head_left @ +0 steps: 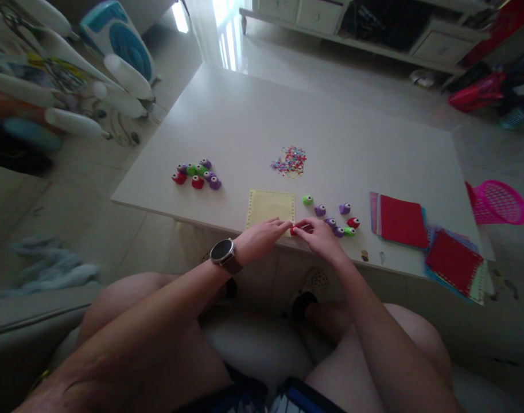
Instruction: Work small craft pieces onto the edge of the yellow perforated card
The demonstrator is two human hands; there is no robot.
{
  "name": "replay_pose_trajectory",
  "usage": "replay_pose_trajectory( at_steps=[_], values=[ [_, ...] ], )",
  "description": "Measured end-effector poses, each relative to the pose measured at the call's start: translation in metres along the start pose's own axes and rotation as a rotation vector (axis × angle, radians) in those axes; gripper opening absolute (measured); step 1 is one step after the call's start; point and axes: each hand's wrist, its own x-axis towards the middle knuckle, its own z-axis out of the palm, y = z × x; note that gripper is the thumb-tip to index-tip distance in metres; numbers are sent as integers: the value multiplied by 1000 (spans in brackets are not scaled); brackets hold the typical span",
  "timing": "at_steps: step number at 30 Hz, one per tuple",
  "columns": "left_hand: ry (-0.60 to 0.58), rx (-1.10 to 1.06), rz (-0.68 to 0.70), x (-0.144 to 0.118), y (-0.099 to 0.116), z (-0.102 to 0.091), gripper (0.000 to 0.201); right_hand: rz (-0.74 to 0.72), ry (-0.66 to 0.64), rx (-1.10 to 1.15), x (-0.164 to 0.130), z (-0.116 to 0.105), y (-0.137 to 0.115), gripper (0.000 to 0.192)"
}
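Observation:
A pale yellow sheet of paper (271, 205) lies at the table's near edge, with a row of small punched holes along its borders. At its lower right corner sits a small red craft punch (293, 230), which my right hand (317, 235) grips between thumb and fingers. My left hand (264, 236) lies over the sheet's lower edge, fingers stretched out, their tips close to the red punch. Just right of the sheet stand several other punches, among them a green punch (307, 200), a purple punch (320, 210) and another red punch (353, 222).
Punched-out paper bits (290, 161) lie heaped beyond the sheet. More punches (197, 174) are grouped on the left. A coloured paper stack (403, 221) and hole-edged sheets (453, 261) lie at the right, the latter past the table edge. A pink basket (503, 202) stands beyond.

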Motion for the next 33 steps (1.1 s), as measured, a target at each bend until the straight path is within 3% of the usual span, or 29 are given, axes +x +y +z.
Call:
replay_pose_trajectory(
  at_steps=[6,12,18,24,33],
  values=[
    [-25,-35,58,-5,-9,-1,78,-3,-6,54,2,3,1,1],
    [-84,5,40,-3,-8,-4,80,76,-25,31,7,0,-3,4],
    [-181,0,5,3,-3,-16,73,168,-77,23,19,-2,-8,5],
    [-187,32,-29,6,-3,-10,63,214,-104,-16,25,-5,-14,6],
    [-97,99,-94,5,18,-9,50,259,-59,-34,27,0,-13,9]
  ],
)
